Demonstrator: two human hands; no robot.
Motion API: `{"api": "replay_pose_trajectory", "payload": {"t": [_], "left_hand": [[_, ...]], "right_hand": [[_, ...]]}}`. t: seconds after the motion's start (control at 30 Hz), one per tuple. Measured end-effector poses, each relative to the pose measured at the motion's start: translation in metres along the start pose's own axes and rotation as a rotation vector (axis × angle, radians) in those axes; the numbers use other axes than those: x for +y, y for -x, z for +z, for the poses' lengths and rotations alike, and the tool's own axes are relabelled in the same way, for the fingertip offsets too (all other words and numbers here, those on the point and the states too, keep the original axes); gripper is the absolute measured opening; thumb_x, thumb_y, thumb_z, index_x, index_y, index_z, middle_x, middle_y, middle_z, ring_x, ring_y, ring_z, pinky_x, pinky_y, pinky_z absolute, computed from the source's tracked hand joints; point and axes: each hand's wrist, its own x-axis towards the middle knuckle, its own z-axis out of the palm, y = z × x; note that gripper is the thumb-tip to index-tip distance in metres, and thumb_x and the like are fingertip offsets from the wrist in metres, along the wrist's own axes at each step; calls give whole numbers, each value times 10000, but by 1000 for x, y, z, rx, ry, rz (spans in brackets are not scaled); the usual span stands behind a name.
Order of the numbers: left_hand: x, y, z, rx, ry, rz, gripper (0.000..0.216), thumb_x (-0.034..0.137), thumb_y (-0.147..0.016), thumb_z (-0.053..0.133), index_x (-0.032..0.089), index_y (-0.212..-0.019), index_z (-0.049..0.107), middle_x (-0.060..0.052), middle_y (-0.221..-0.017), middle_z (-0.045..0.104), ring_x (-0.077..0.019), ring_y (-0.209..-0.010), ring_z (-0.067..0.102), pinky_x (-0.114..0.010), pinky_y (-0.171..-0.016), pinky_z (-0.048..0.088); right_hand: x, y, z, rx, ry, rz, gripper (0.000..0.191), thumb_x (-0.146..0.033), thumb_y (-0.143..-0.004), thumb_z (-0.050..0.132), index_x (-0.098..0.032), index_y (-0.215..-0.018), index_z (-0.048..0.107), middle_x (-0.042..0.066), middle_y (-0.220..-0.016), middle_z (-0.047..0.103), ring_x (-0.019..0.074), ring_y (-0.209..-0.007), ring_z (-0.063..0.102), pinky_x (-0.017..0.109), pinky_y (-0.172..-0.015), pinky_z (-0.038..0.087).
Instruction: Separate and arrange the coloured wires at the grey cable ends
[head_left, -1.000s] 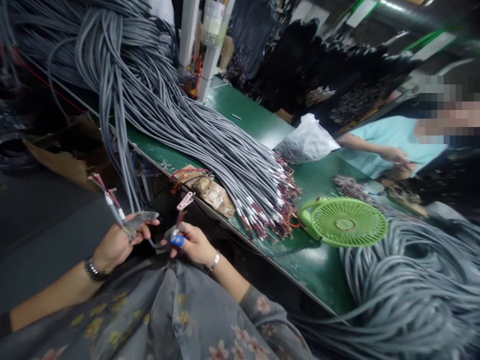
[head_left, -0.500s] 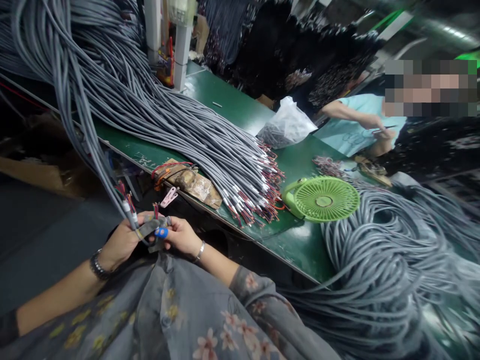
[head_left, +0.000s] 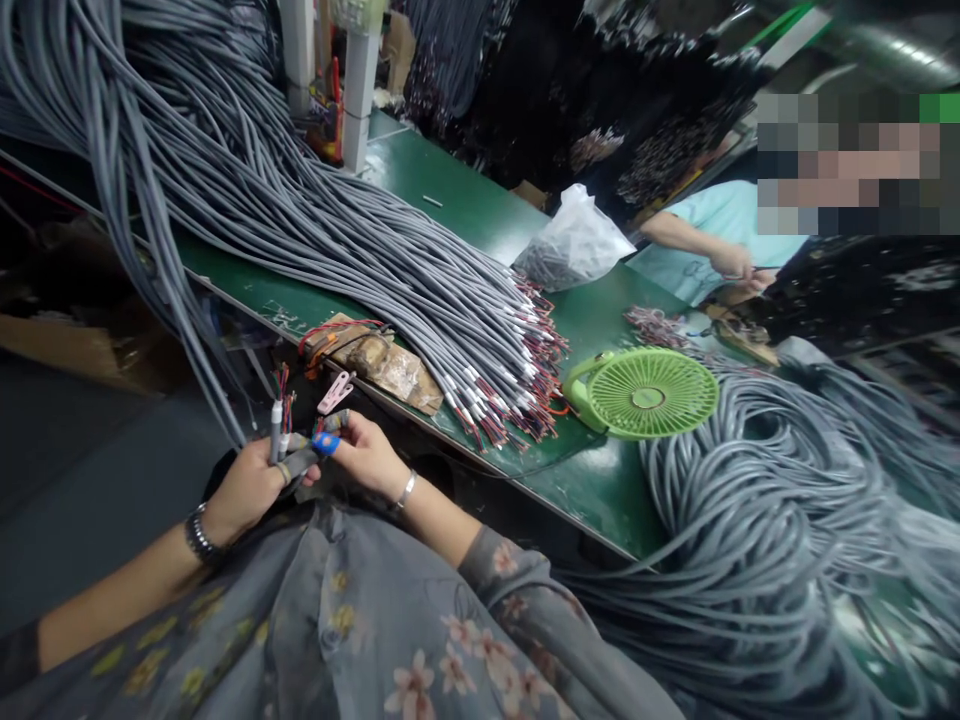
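Grey cables (head_left: 217, 385) hang from the table down to my left hand (head_left: 247, 490), which is closed around them in front of my lap. A cable end (head_left: 277, 425) with a white band and thin coloured wires sticks up from this grip. Close beside it, my right hand (head_left: 367, 458) pinches coloured wires at another cable end between thumb and forefinger. Blue tape wraps the thumb, and grey wrapping covers fingers of both hands. The fingers hide part of the cable ends. A pink clip (head_left: 335, 392) sits at the table edge just above my right hand.
A large bundle of grey cables (head_left: 360, 250) lies across the green table (head_left: 450, 165). Nearby are a taped wooden block (head_left: 397, 375), a green fan (head_left: 645, 395), a plastic bag (head_left: 574, 240) and coiled cables (head_left: 750, 500). A co-worker (head_left: 697, 235) works across the table.
My left hand has shifted slightly, and a cable end now stands upright beside its fingers. My right hand has moved up and right a little, pinching the wires. The co-worker's hands have moved lower.
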Motion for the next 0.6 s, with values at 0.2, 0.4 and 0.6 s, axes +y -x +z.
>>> {"api": "replay_pose_trajectory", "payload": {"t": [0.2, 0.4, 0.6], "left_hand": [[3, -3, -1, -129, -33, -52, 248, 424, -567, 801, 221, -502, 673, -38, -491, 677, -174, -477, 587, -289, -517, 498], [6, -1, -2, -82, 66, -43, 276, 436, -572, 816, 222, -493, 662, -32, -467, 656, -159, -447, 551, -275, -476, 465], [6, 3, 5, 118, 242, -61, 335, 474, -510, 873, 220, -520, 654, -31, -480, 661, -157, -453, 565, -257, -455, 415]], "right_hand": [[-1, 0, 7, -24, -2, 32, 483, -550, -618, 904, -215, -725, 573, -49, -681, 552, 125, -665, 503, 277, -669, 461], [-10, 1, 12, 27, -67, 19, 497, -529, -542, 942, -208, -686, 590, -62, -638, 557, 104, -624, 468, 260, -632, 427], [-10, 2, 17, 135, -235, 102, 475, -505, -527, 928, -221, -681, 580, -65, -598, 521, 107, -587, 451, 269, -598, 404]]}}
